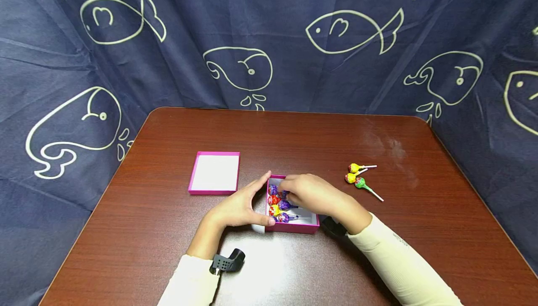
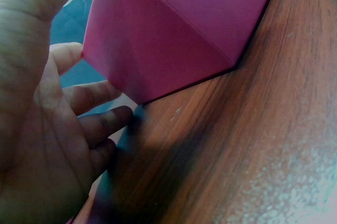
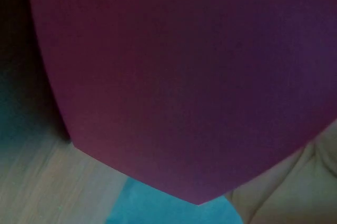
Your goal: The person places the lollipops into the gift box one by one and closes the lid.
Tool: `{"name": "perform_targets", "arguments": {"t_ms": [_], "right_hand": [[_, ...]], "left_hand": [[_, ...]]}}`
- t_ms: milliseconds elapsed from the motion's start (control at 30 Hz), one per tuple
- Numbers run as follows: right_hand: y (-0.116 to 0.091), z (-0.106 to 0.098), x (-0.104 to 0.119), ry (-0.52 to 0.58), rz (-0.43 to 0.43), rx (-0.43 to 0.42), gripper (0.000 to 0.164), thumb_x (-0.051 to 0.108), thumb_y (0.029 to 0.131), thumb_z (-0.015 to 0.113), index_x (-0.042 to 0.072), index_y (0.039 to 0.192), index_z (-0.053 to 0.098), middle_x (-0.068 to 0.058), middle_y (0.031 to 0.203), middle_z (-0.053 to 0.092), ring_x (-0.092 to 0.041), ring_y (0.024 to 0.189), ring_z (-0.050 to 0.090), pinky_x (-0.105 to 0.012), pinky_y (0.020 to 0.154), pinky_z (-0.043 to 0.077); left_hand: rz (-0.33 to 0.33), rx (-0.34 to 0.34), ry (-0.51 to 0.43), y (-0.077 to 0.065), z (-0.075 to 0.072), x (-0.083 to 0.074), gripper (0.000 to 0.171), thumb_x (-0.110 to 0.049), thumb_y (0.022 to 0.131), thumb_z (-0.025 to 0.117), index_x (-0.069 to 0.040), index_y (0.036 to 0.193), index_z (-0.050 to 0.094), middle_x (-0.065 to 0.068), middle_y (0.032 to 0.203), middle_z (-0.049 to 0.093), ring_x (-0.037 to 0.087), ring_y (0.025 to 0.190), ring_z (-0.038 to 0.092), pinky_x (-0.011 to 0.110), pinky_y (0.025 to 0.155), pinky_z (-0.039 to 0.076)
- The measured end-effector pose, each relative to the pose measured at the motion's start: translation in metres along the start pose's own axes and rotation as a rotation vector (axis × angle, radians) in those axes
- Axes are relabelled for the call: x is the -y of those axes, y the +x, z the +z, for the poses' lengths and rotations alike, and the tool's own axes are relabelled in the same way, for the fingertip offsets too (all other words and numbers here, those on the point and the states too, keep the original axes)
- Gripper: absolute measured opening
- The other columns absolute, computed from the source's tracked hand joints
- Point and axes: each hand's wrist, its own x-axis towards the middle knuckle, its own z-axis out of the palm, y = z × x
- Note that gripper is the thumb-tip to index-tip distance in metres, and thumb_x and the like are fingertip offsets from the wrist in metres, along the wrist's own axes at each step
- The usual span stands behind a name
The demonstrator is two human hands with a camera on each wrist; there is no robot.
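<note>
A pink box (image 1: pixel 294 227) with a white inside stands on the table, holding several lollipops wrapped in purple, red and yellow. My left hand (image 1: pixel 239 209) spans its left side, thumb at the near left corner and index finger at the far left corner. In the left wrist view, fingertips of that hand (image 2: pixel 58 113) touch the box's pink wall (image 2: pixel 158 39). Reaching into the box from the right, my right hand (image 1: pixel 313 194) has its fingers curled down around a purple lollipop (image 1: pixel 283 195); its fingertips are partly hidden. The box wall (image 3: pixel 174 87) fills most of the right wrist view.
To the left lies a pink lid (image 1: pixel 216 173), white inside up. Two yellow lollipops (image 1: pixel 351 178) and a green lollipop (image 1: pixel 360 183) lie on the table right of the box. A dark blue curtain (image 1: pixel 286 81) borders the brown table (image 1: pixel 294 138) at the back and sides.
</note>
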Motion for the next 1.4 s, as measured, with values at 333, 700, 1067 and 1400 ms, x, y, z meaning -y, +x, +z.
{"name": "perform_targets", "arguments": {"t_ms": [333, 700, 1067, 1400], "right_hand": [[-0.001, 0.001, 0.000, -0.032, -0.005, -0.012, 0.015, 0.004, 0.084, 0.074, 0.012, 0.096, 0.070, 0.002, 0.088, 0.063, -0.011, 0.072, 0.058, -0.034, 0.066, 0.052], [-0.007, -0.009, -0.001, 0.045, 0.012, -0.050, 0.015, 0.015, 0.091, 0.070, 0.010, 0.105, 0.071, 0.000, 0.093, 0.066, -0.013, 0.078, 0.062, -0.035, 0.073, 0.053], [-0.049, -0.038, -0.045, 0.056, 0.157, -0.304, 0.010, 0.009, 0.089, 0.070, 0.006, 0.099, 0.070, -0.002, 0.093, 0.070, -0.013, 0.080, 0.063, -0.038, 0.072, 0.053], [-0.101, -0.045, -0.090, 0.028, 0.363, -0.322, 0.003, 0.007, 0.089, 0.070, 0.009, 0.090, 0.069, 0.008, 0.074, 0.064, -0.008, 0.066, 0.057, -0.034, 0.061, 0.048]], "left_hand": [[-0.001, -0.001, 0.000, 0.000, -0.001, -0.002, 0.115, -0.038, 0.073, 0.088, -0.014, 0.160, 0.017, 0.007, 0.163, 0.022, 0.020, 0.147, 0.021, 0.042, 0.119, 0.018], [-0.003, -0.003, 0.002, 0.000, -0.001, -0.003, 0.114, -0.038, 0.073, 0.088, -0.013, 0.160, 0.018, 0.009, 0.162, 0.024, 0.021, 0.147, 0.022, 0.043, 0.119, 0.019], [-0.009, 0.000, -0.003, 0.000, 0.001, -0.003, 0.115, -0.037, 0.072, 0.089, -0.014, 0.160, 0.018, 0.007, 0.162, 0.022, 0.019, 0.147, 0.021, 0.041, 0.119, 0.018], [-0.007, -0.007, -0.004, -0.001, 0.001, -0.003, 0.115, -0.037, 0.072, 0.089, -0.014, 0.160, 0.018, 0.007, 0.162, 0.023, 0.019, 0.147, 0.021, 0.042, 0.119, 0.018]]}}
